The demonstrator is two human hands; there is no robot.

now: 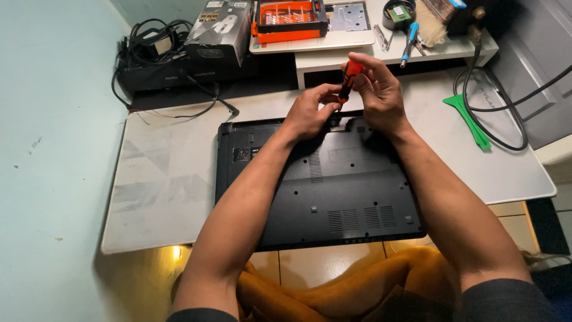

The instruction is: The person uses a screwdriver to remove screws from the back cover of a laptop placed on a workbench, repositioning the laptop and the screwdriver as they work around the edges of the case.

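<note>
A black laptop lies upside down on a low white table, its bottom cover facing up. My right hand holds an orange-and-black screwdriver upright over the laptop's far edge. The fingers of my left hand pinch the lower end of the screwdriver, near its tip. The tip itself is hidden behind my fingers.
An orange screwdriver-bit case and a blue-handled screwdriver lie on a white shelf behind. A green plastic pry tool and black cables sit at right. A black box and tangled cords are at back left.
</note>
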